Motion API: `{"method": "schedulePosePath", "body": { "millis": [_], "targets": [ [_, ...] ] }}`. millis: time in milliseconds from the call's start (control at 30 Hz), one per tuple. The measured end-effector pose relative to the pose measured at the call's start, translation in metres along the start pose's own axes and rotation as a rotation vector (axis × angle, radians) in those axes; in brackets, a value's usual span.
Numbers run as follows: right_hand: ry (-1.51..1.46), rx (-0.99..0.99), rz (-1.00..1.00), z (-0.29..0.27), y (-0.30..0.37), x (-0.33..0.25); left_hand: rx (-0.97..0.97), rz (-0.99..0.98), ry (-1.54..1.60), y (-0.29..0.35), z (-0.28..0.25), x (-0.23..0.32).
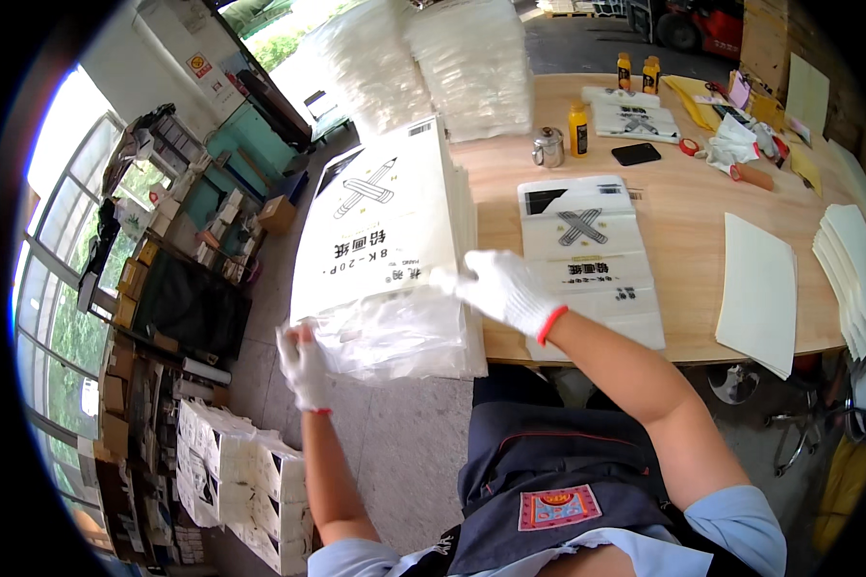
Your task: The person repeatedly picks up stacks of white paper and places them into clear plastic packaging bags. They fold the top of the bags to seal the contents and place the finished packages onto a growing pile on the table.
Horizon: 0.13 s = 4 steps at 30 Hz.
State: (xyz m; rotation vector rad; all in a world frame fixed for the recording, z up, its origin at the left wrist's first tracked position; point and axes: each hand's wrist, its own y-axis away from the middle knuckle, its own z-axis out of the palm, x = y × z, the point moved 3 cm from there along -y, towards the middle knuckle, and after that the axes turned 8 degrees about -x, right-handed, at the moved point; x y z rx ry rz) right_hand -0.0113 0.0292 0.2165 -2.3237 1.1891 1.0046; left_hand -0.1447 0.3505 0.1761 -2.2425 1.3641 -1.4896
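A tall stack of white paper packs in clear plastic bags (375, 207), printed with crossed pencils, stands at the table's left edge. Its near end is loose, crumpled clear plastic (394, 338). My left hand (304, 370), in a white knit glove with a red cuff, is at the stack's near left corner, fingertips closed on the edge of the plastic bag. My right hand (505, 288), gloved alike, reaches over the stack's near right edge with fingers stretched out and thumb apart. To its right lie flat printed plastic bags (592, 260).
Large bundles of clear plastic (467, 72) rise behind the stack. Across the wooden table (688, 207) are a metal mug (547, 147), yellow bottles (577, 130), a black phone (636, 154) and white sheets (758, 293). White boxes (245, 481) stand on the floor at left.
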Motion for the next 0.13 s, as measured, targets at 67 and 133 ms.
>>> {"method": "schedulePosePath", "body": {
  "millis": [67,133],
  "targets": [
    [0.123,-0.113,0.03,0.019,0.021,0.01,0.015,-0.162,0.532,0.049,0.026,-0.051],
    [0.017,-0.098,-0.103,0.07,0.046,0.048,0.059,-0.275,0.522,0.081,0.055,-0.108]
  ]
}}
